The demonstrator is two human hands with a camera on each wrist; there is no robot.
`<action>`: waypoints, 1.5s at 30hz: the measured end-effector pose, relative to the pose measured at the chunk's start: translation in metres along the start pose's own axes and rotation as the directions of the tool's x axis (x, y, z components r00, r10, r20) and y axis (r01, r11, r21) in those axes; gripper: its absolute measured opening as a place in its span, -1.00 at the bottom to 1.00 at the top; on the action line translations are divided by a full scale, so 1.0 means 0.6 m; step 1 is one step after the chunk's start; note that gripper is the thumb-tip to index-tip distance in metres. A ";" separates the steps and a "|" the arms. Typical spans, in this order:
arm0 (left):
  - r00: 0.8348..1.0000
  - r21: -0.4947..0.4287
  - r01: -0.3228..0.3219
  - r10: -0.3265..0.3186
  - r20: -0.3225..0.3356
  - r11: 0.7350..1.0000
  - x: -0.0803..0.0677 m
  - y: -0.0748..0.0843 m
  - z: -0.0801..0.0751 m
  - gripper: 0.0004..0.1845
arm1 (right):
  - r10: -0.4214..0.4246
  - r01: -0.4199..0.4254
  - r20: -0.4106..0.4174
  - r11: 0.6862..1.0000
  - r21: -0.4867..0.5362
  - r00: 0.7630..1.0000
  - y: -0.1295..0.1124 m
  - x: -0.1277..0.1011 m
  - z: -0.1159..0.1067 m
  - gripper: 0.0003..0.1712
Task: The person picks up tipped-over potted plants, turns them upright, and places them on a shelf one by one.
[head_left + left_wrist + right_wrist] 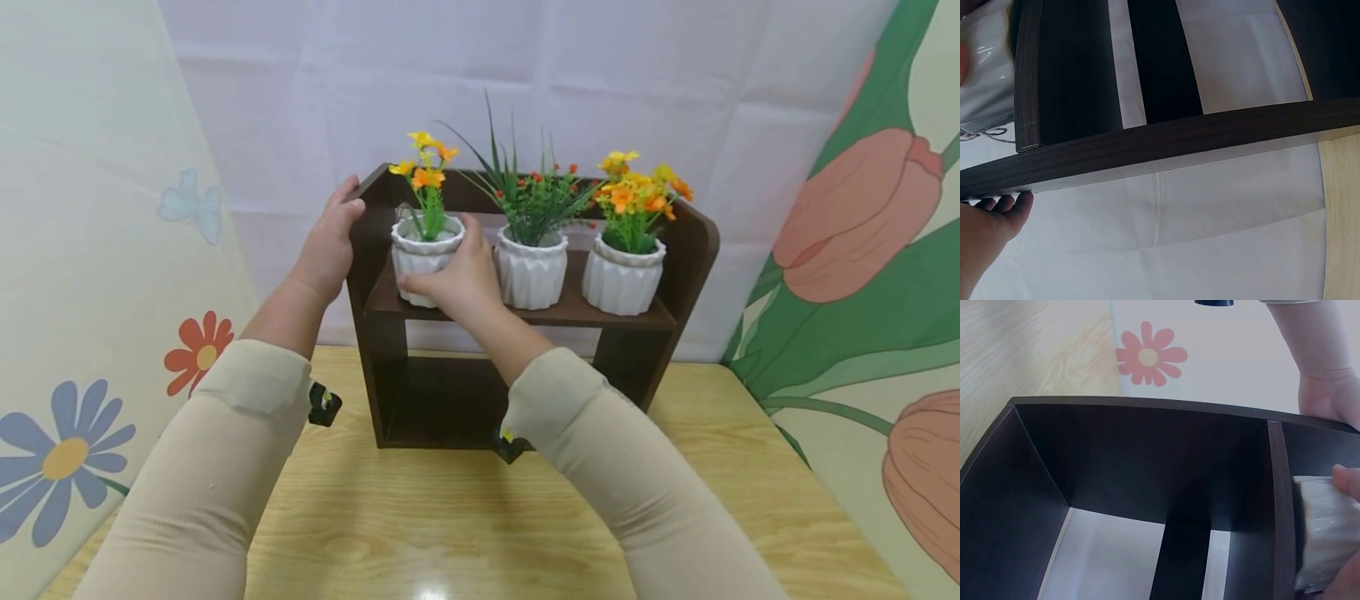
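Note:
A dark brown two-level shelf (384, 367) stands on the table, with three white fluted pots in a row on its upper board. My right hand (468, 279) grips the left flower pot (411, 260), which holds yellow and orange flowers; the thumb lies across its front and the fingers reach around its right side. This pot (1322, 525) sits beside the shelf's left side panel in the right wrist view. My left hand (328, 246) rests against that panel's outer face near the top. In the left wrist view, the fingertips (1021, 209) touch the panel from outside.
The middle pot (531, 271) holds grass and red blooms, close to my right hand. The right pot (624, 275) has yellow and orange flowers. Below is an open compartment (442, 400). Wood-grain table (420, 517) extends in front; a white cloth (525, 67) hangs behind.

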State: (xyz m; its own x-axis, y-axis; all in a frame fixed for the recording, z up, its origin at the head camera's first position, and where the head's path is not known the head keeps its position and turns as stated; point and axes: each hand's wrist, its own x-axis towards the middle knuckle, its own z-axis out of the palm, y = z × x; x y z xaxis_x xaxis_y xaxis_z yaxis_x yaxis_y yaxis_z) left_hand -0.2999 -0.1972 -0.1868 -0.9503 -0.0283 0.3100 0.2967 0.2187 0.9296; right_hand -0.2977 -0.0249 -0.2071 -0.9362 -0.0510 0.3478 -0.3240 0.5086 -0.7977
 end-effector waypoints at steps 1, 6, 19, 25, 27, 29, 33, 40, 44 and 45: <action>1.000 0.000 0.000 0.000 0.000 1.000 0.000 -0.001 0.000 -0.36 | 0.003 -0.003 0.001 1.000 -0.004 1.000 0.000 0.001 0.001 0.31; 1.000 0.001 -0.006 0.006 0.000 1.000 -0.002 -0.001 0.000 -0.36 | 0.007 -0.007 -0.003 1.000 -0.020 1.000 0.000 0.005 0.007 0.32; 1.000 0.022 -0.004 0.004 0.000 1.000 0.000 -0.001 0.004 -0.36 | 0.043 -0.043 -0.010 0.999 -0.021 0.999 0.006 0.013 0.014 0.33; 1.000 0.030 -0.014 0.014 -0.001 0.999 0.000 -0.001 0.004 -0.36 | 0.047 -0.047 0.000 0.999 -0.017 0.999 0.006 0.013 0.017 0.34; 1.000 0.030 -0.015 0.015 -0.001 0.999 -0.001 -0.001 0.004 -0.36 | 0.048 -0.048 0.006 0.999 -0.022 0.999 0.005 0.013 0.017 0.35; 1.000 0.029 -0.013 0.013 0.001 1.000 -0.001 -0.001 0.004 -0.36 | 0.048 -0.048 0.009 0.999 -0.025 0.999 0.005 0.013 0.018 0.35; 1.000 0.023 -0.008 0.008 0.004 1.000 -0.002 0.000 0.004 -0.36 | 0.049 -0.048 0.012 0.998 -0.030 0.999 0.006 0.012 0.019 0.36; 1.000 0.015 -0.001 0.001 0.003 1.000 -0.002 0.002 0.002 -0.37 | 0.057 -0.057 0.004 0.998 -0.027 0.998 0.006 0.012 0.022 0.37; 1.000 0.015 -0.003 0.003 0.003 1.000 -0.002 0.002 0.000 -0.37 | 0.044 -0.044 -0.004 0.999 -0.020 0.999 0.007 0.012 0.025 0.38; 1.000 0.013 -0.002 0.002 0.002 1.000 -0.002 0.002 0.000 -0.37 | 0.040 -0.040 -0.004 0.999 -0.019 0.999 0.008 0.011 0.026 0.39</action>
State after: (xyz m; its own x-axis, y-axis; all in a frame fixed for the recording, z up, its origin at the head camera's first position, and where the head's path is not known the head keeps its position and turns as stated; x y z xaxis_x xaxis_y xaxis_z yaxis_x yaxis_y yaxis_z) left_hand -0.2986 -0.1972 -0.1860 -0.9499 -0.0257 0.3115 0.2975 0.2314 0.9263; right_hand -0.3079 -0.0361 -0.2164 -0.9480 -0.0269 0.3173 -0.2832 0.5264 -0.8017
